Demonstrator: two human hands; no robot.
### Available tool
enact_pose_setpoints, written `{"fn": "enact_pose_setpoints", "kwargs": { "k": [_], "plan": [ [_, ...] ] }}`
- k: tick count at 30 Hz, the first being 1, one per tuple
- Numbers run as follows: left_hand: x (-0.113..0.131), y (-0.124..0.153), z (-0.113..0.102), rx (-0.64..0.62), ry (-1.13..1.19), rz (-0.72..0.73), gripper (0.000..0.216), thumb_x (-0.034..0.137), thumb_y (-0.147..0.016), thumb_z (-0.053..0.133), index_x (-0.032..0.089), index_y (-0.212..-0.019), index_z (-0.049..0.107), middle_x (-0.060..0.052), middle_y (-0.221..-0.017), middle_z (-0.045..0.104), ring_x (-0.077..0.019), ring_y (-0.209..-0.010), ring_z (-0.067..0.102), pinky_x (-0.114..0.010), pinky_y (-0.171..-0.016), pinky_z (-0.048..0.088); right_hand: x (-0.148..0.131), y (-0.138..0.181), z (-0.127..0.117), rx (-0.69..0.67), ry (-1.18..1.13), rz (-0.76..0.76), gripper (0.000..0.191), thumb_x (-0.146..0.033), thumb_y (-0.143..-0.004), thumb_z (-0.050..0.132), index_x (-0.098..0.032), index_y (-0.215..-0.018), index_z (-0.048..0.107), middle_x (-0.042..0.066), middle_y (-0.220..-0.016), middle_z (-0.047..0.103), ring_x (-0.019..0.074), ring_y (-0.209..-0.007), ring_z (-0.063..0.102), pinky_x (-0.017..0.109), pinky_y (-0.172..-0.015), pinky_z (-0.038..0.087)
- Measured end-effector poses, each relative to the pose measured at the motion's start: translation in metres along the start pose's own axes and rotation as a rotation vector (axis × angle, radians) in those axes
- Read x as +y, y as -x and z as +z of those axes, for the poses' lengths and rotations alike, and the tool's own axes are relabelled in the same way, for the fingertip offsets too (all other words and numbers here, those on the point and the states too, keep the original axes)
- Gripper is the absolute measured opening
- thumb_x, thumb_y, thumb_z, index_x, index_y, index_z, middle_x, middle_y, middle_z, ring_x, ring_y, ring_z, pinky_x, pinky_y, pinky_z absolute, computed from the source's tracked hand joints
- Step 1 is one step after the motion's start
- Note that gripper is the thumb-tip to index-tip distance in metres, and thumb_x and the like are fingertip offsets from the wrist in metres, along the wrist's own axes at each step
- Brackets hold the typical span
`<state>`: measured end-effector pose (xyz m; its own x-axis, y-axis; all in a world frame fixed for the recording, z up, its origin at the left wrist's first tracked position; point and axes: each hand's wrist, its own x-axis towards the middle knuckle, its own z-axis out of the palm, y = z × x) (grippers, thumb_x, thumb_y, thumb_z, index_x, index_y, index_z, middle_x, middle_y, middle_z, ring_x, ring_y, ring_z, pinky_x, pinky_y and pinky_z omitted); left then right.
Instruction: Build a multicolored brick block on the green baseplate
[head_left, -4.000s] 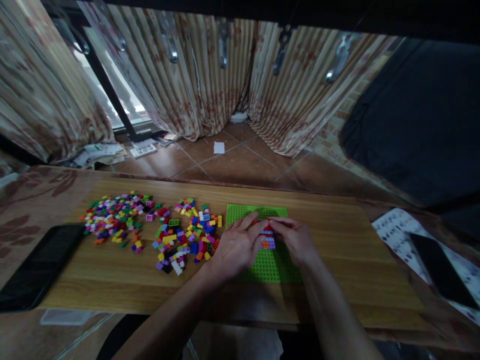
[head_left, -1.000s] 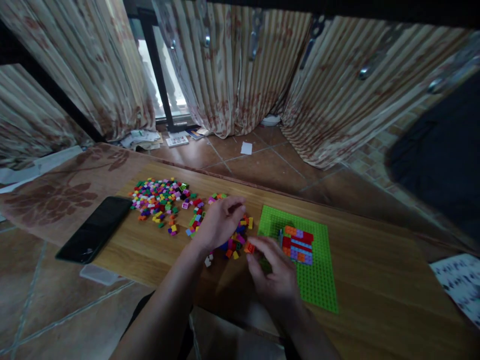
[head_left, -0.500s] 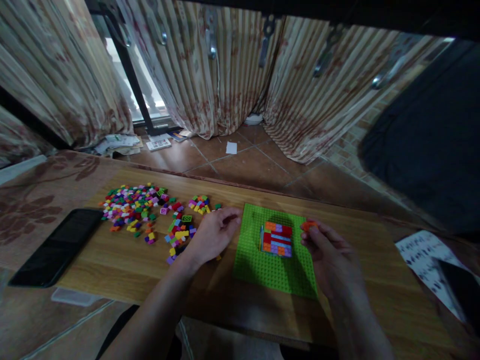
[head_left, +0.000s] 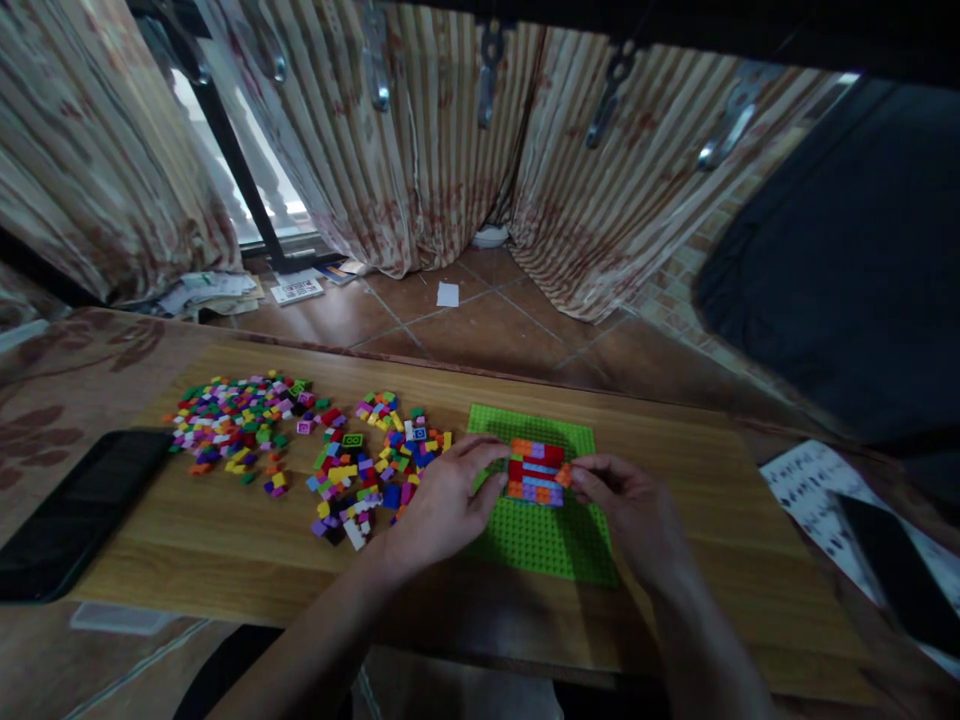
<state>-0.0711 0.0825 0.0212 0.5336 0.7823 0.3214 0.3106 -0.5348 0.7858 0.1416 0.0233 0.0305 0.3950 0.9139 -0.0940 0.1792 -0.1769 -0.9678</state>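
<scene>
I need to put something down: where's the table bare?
On the table, right of the right hand, and near left, between black device and loose bricks. Crowded: far left under the brick pile, and the green baseplate, where the build sits by the left hand.

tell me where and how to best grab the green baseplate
The green baseplate is probably best pinched at its near edge, from the person's side, thumb on top: it lies flat on the table, and that strip is bare studs, while the brick block sits farther in.
</scene>
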Motion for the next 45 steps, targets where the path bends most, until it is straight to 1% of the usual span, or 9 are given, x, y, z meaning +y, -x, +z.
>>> {"fn": "enact_pose_setpoints", "kwargs": {
  "k": [8,11,16,20,24,31,38,41,45],
  "plan": [
    [0.001,0.003,0.012,-0.003,-0.121,0.100,0.029,0.021,-0.092,0.055,0.022,-0.119,0.066,-0.011,-0.131,0.058,-0.0239,-0.120,0.058,-0.044,-0.103,0.050,0.013,-0.007,0.006,0.075,0.071,-0.055,0.029,-0.046,-0.069,0.075,-0.019,-0.078,0.075,0.004,-0.075,0.074,0.0198,-0.070,0.067,0.034,-0.068,0.053],
    [0.004,0.003,0.013,0.007,-0.184,0.100,0.029,0.025,-0.092,0.056,0.021,-0.119,0.067,-0.012,-0.124,0.058,-0.0251,-0.114,0.057,-0.045,-0.098,0.050,0.016,-0.008,0.009,0.096,0.061,-0.062,0.028,-0.046,-0.069,0.075,-0.019,-0.078,0.074,0.005,-0.076,0.075,0.0200,-0.072,0.067,0.035,-0.070,0.053],
    [0.010,0.004,0.021,-0.036,-0.287,0.114,0.029,0.031,-0.090,0.059,0.023,-0.116,0.069,-0.010,-0.111,0.060,-0.0252,-0.102,0.055,-0.044,-0.091,0.049,0.015,-0.007,0.010,0.124,0.124,-0.090,0.027,-0.046,-0.073,0.073,-0.020,-0.080,0.074,0.004,-0.078,0.075,0.0202,-0.073,0.068,0.035,-0.071,0.053],
    [0.013,0.006,0.029,-0.055,-0.346,0.115,0.032,0.031,-0.087,0.062,0.023,-0.117,0.069,-0.010,-0.108,0.061,-0.0256,-0.099,0.054,-0.045,-0.089,0.046,0.014,-0.006,0.008,0.090,0.157,-0.057,0.033,-0.051,-0.075,0.071,-0.019,-0.083,0.075,0.006,-0.079,0.076,0.0210,-0.071,0.069,0.035,-0.070,0.054],
    [0.014,0.006,0.034,-0.081,-0.380,0.102,0.035,0.032,-0.087,0.062,0.024,-0.120,0.067,-0.010,-0.110,0.061,-0.0267,-0.101,0.053,-0.048,-0.093,0.042,0.015,-0.007,0.006,0.075,0.126,-0.001,0.041,-0.055,-0.067,0.077,-0.018,-0.084,0.076,0.008,-0.079,0.077,0.0227,-0.072,0.070,0.037,-0.070,0.056],
    [0.014,0.007,0.036,-0.098,-0.410,0.082,0.041,0.033,-0.088,0.059,0.023,-0.127,0.064,-0.012,-0.116,0.059,-0.0290,-0.104,0.052,-0.054,-0.096,0.039,0.010,-0.007,0.012,0.107,-0.007,0.107,0.043,-0.054,-0.058,0.083,-0.017,-0.078,0.074,0.006,-0.070,0.075,0.0207,-0.061,0.069,0.033,-0.056,0.057],
    [0.013,0.007,0.036,-0.085,-0.387,0.080,0.040,0.031,-0.088,0.059,0.021,-0.126,0.064,-0.012,-0.115,0.058,-0.0286,-0.104,0.052,-0.051,-0.094,0.041,0.012,-0.004,0.016,0.071,0.021,0.083,0.039,-0.052,-0.069,0.076,-0.017,-0.086,0.072,0.008,-0.080,0.077,0.0229,-0.070,0.071,0.035,-0.064,0.058],
    [0.011,0.007,0.037,-0.076,-0.370,0.093,0.038,0.029,-0.088,0.059,0.018,-0.124,0.065,-0.013,-0.114,0.058,-0.0285,-0.103,0.052,-0.049,-0.092,0.043,0.015,-0.003,0.016,0.055,0.134,0.045,0.039,-0.053,-0.076,0.069,-0.017,-0.091,0.071,0.009,-0.085,0.077,0.0243,-0.076,0.072,0.039,-0.072,0.056],
    [0.011,0.007,0.037,-0.065,-0.364,0.100,0.038,0.026,-0.086,0.060,0.017,-0.123,0.066,-0.013,-0.114,0.058,-0.0287,-0.102,0.051,-0.048,-0.091,0.044,0.019,-0.002,0.020,0.133,0.314,-0.019,0.039,-0.053,-0.080,0.060,-0.017,-0.092,0.069,0.011,-0.087,0.075,0.0260,-0.079,0.070,0.042,-0.076,0.053]
  ]
}}
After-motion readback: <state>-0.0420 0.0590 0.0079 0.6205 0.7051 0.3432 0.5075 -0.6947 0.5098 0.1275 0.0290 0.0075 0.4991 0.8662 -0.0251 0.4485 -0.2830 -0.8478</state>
